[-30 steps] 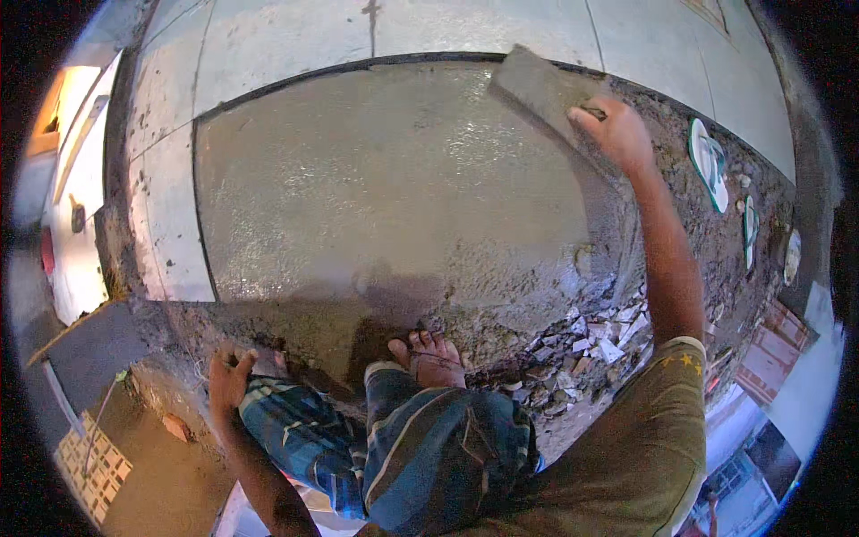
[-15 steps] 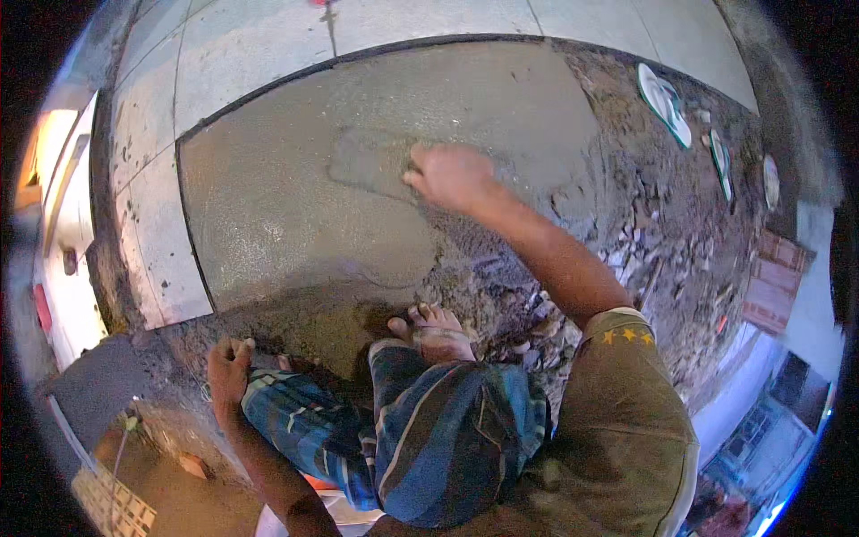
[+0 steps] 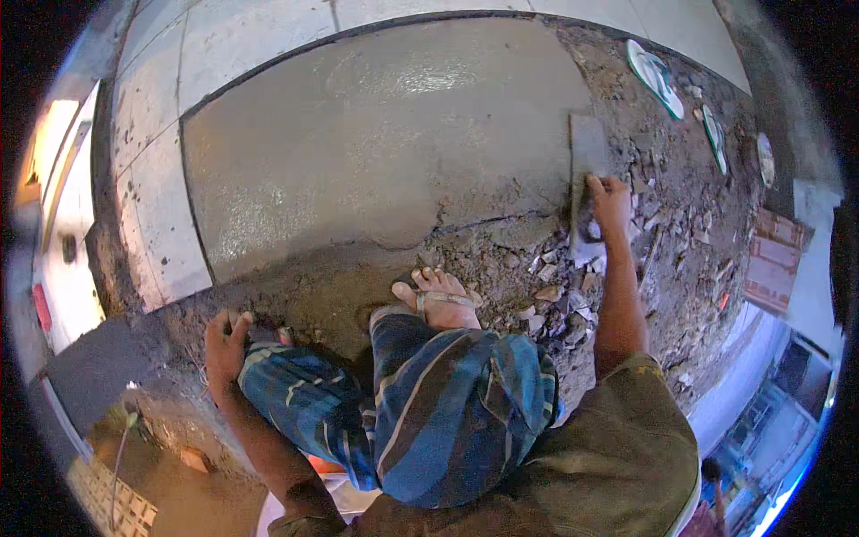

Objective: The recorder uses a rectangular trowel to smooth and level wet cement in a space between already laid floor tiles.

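Observation:
My right hand [image 3: 610, 202] is closed on a plastering trowel [image 3: 587, 143], a long flat rectangular blade. The trowel lies at the right edge of the wet cement [image 3: 358, 152], where the smooth grey surface meets rough mud and broken pieces. Its handle is mostly hidden by my fingers. My left hand [image 3: 225, 347] rests low beside my bent left knee, near the muddy edge. Its thumb and forefinger are apart, and nothing shows in it. The cement looks mostly smooth and shiny, with a rougher strip along its near right side.
Pale floor tiles [image 3: 165, 224] border the cement at the left and far side. Broken rubble [image 3: 559, 295] covers mud at the right, with a pair of flip-flops [image 3: 655, 79] beyond. My sandaled foot [image 3: 443, 300] stands at the near edge. Reddish bricks [image 3: 777, 268] lie far right.
My right hand has swept the trowel rightward from the middle of the cement to its right edge. The marks where it was look smoothed. My left hand stays nearly in place.

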Motion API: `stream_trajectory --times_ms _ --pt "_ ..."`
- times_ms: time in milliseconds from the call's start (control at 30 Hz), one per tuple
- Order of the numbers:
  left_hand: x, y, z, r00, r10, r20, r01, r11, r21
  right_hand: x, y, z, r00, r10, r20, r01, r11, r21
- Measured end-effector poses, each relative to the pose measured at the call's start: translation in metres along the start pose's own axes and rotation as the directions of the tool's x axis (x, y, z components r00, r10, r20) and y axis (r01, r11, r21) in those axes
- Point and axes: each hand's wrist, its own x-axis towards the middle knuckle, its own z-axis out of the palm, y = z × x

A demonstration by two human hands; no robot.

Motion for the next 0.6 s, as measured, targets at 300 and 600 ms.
stream_trajectory --times_ms 300,600 --pt "-0.01 0.01 -0.003 0.975 -0.221 -0.008 0.221 0.975 0.022 0.005 -0.19 0.083 0.881 -0.458 0.123 0.464 0.886 -0.025" --pt "-0.021 -0.002 -0.002 0.974 -0.221 -0.038 0.221 0.975 -0.026 -0.139 -0.234 0.1 0.502 -0.613 0.61 0.751 0.659 0.043"
